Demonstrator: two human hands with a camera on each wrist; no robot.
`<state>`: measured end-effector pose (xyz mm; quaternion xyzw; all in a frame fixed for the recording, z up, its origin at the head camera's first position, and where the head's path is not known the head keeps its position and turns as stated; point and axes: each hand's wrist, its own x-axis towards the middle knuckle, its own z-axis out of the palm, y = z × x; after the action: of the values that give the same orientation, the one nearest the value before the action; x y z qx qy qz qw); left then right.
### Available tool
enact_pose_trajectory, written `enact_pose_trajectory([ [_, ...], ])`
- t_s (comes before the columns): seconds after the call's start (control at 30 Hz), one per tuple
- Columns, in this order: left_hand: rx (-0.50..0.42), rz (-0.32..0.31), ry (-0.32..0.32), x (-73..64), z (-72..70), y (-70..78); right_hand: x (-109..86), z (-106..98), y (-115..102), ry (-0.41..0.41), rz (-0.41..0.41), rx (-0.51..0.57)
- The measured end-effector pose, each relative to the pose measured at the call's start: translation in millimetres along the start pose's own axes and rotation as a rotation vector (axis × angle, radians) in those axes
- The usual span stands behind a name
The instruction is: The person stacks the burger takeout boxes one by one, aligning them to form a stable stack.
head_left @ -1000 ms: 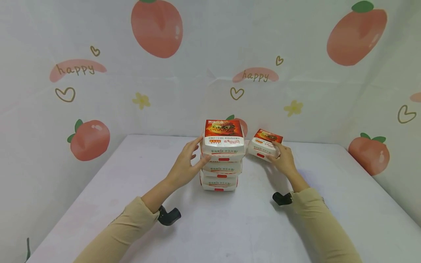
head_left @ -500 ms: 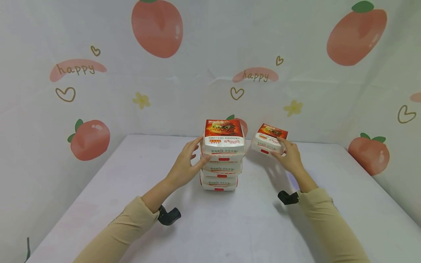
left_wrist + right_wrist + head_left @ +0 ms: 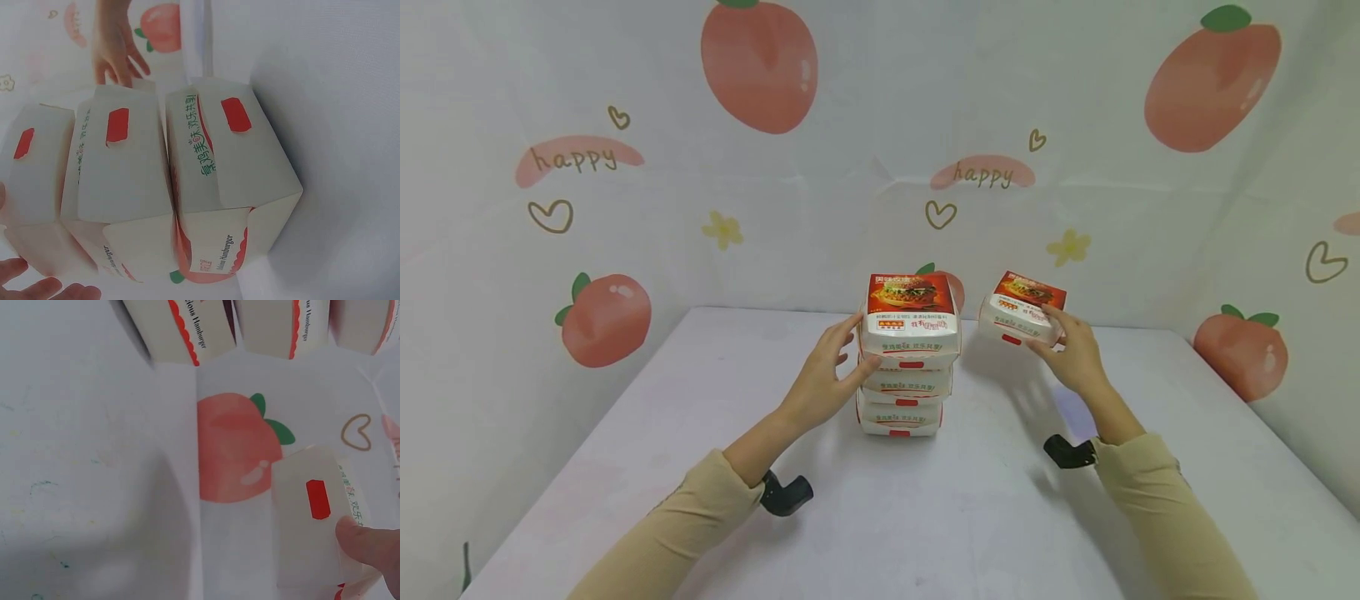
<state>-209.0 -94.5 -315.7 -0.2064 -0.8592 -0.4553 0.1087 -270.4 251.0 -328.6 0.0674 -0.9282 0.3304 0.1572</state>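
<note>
Three white and red hamburger boxes stand stacked on the table. The top box [image 3: 912, 333] has a burger picture on its lid; below it are the middle box [image 3: 910, 385] and the bottom box [image 3: 900, 418]. My left hand [image 3: 816, 379] rests at the top box's left front corner, thumb at the front and fingers loosely along the left side. To the right of the stack, my right hand [image 3: 1075, 354] grips a similar hamburger box [image 3: 1018, 317] by its right side, thumb in front. That box is tilted and raised off the table. The right wrist view shows the thumb [image 3: 365, 544] pressing its front.
A white cloth covers the table [image 3: 910, 517]. Close behind the boxes rises a white backdrop [image 3: 820, 208] printed with fruit, hearts and the word happy. Black curved pieces [image 3: 786, 495] sit at both wrists.
My right hand has moved up and to the right with the hamburger box, away from the stack. My left hand and the stack have stayed in place.
</note>
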Motion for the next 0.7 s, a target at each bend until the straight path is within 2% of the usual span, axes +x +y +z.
enact_pose_trajectory([
  [0.7, -0.010, -0.022, 0.000, -0.4, -0.3, 0.8, -8.4, -23.8, -21.0, 0.025, -0.049, 0.011],
])
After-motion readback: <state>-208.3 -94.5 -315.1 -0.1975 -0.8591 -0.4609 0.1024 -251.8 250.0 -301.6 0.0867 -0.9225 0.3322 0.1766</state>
